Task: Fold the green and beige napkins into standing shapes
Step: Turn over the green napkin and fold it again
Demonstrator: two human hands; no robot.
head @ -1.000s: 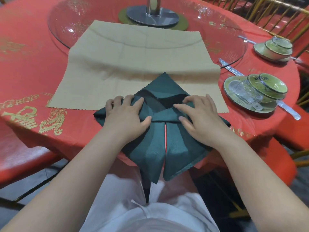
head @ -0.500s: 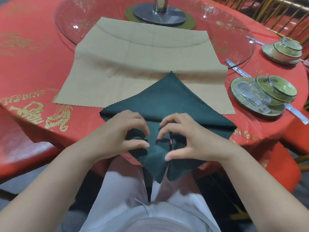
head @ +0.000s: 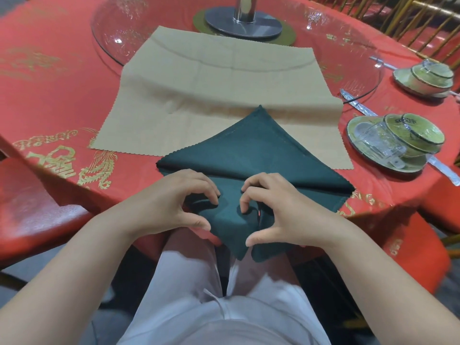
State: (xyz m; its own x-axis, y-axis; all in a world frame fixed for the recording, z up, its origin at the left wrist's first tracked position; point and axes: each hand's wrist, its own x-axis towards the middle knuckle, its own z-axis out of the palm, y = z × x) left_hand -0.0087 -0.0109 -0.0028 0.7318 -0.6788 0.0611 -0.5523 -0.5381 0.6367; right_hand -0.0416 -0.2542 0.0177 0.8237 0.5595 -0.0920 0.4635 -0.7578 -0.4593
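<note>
Green napkin [head: 258,155]: folded into a broad triangle at the near edge of the table [head: 49,100], its point aimed away from the person. The far part lies on top of the near edge of the beige napkin [head: 224,90]. Below the triangle's base, two narrow flaps hang over the table edge above the person's lap.

Left hand [head: 171,202]: fingers curled, tips pressed into the cloth just below the triangle's base, thumb spread toward the left flap's edge. It grips the cloth between fingertips and thumb.

Right hand [head: 281,207]: same posture, mirrored. The fingers are hooked into the fold beside the centre line and the thumb rests on the right flap. The two hands sit close together but apart.

Beige napkin: spread flat and unfolded, its far edge resting on the glass turntable [head: 112,41], whose metal base [head: 244,23] stands beyond it.

Right of the napkins: a plate [head: 373,163] carrying a bowl [head: 418,133] and an overturned glass cup [head: 380,143]. A second set of dishes [head: 423,78] sits farther back.

Table covering is red with gold print. A red chair seat [head: 37,215] stands to the left.
</note>
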